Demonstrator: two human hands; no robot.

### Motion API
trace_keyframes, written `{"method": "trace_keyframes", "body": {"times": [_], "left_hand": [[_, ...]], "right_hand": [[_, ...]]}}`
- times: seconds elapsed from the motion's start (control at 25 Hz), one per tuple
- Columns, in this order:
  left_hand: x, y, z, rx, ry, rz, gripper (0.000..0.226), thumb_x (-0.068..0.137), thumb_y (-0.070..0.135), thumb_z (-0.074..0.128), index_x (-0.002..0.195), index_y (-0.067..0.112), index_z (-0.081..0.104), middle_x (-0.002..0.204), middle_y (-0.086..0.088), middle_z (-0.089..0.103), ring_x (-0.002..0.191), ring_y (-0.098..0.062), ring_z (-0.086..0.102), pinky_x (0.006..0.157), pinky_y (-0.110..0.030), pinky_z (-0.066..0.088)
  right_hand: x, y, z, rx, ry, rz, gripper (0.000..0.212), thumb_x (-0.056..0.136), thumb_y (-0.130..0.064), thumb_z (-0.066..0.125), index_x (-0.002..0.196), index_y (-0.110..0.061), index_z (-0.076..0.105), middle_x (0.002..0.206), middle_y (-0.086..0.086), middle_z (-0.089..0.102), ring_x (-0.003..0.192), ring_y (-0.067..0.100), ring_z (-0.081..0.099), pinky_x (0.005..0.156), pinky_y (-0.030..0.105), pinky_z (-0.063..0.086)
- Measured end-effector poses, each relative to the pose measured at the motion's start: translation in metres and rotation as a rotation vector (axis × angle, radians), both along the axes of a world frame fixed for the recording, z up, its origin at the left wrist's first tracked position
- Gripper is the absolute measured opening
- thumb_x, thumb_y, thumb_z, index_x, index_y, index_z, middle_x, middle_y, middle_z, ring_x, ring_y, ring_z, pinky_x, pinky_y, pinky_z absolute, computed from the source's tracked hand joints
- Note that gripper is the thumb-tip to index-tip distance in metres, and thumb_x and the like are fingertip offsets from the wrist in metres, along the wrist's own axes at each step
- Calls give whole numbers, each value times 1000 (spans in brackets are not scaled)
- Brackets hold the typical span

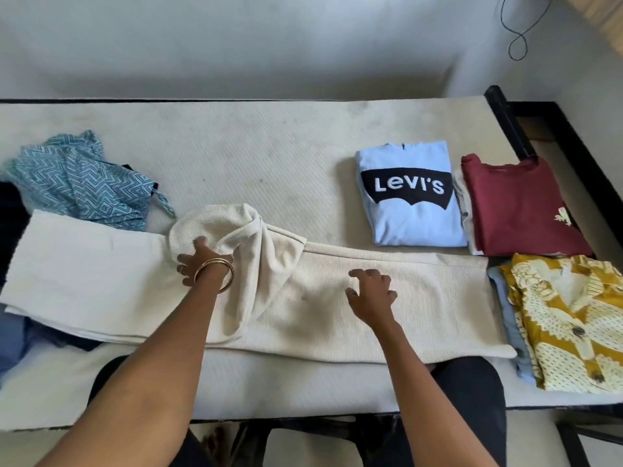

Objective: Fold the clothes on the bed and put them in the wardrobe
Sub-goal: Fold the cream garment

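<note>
Cream trousers [387, 298] before "Levi's" top [409, 197]

Your bare arms reach forward side by side. Your left hand [199, 264], with thin gold bangles at the wrist, has its fingers curled into a bunched fold of cloth. Your right hand [371, 291] lies palm down, fingers loosely spread, a ring on one finger.

cream ribbed garment [387, 298] | teal zigzag-print cloth [84, 183] | light-blue T-shirt [411, 214], black-and-white logo | maroon top [515, 210] | mustard floral shirt [566, 325], white-dotted | off-white bed [253, 146]
</note>
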State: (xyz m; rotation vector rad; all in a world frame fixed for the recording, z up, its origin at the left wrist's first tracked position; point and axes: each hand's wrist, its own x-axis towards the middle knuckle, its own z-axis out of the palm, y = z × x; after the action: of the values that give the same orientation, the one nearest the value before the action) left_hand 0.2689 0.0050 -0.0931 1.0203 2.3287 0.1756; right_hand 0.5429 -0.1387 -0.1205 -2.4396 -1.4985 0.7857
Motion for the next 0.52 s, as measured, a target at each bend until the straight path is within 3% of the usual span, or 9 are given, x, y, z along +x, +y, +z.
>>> {"method": "trace_keyframes", "body": {"times": [0.08,0.2,0.28,0.36,0.4,0.44,0.52], "left_hand": [[0,10,5,24,80,-25,45,86,35,66,126,17,58,134,-18,46,124,-37,44,100,-47,38],[25,13,45,449,72,-240,23,90,19,56,109,13,67,120,-18,52,107,-38,54,87,-37,44],[62,16,83,661,-196,-386,5,84,17,61,89,17,63,107,-12,58,96,-32,57,81,-34,44],[106,12,117,755,-439,-625,9,77,21,68,82,18,62,89,-2,59,81,-20,56,75,-35,47],[129,9,125,892,-411,-873,6,77,20,68,81,17,66,85,-1,59,79,-18,54,73,-36,48],[153,2,129,1114,-350,-1108,6,79,19,67,79,17,72,83,-3,60,79,-19,51,73,-36,47],[196,-18,134,1416,-247,-1465,15,82,19,65,84,25,78,84,-8,62,83,-20,49,75,-32,44]], "right_hand": [[-7,5,3,47,56,20,39,94,-24,58,133,-25,53,138,4,46,128,29,34,101,47,31],[-6,15,11,243,177,36,49,90,-22,67,136,-18,51,132,7,53,123,30,45,100,47,40],[-9,28,29,435,374,4,79,81,-24,79,146,-12,37,140,9,48,122,24,49,103,41,41],[-13,43,52,535,502,-33,106,71,-33,87,153,-13,23,153,6,34,131,16,42,109,28,35],[-12,48,61,566,531,-72,105,70,-35,87,152,-16,26,153,4,36,132,14,42,108,26,35],[-11,50,71,600,556,-114,87,73,-33,84,145,-16,38,144,4,47,125,14,49,104,28,41],[3,38,83,765,650,-304,30,81,-16,62,110,-13,63,104,5,68,91,15,62,80,40,54]]}}
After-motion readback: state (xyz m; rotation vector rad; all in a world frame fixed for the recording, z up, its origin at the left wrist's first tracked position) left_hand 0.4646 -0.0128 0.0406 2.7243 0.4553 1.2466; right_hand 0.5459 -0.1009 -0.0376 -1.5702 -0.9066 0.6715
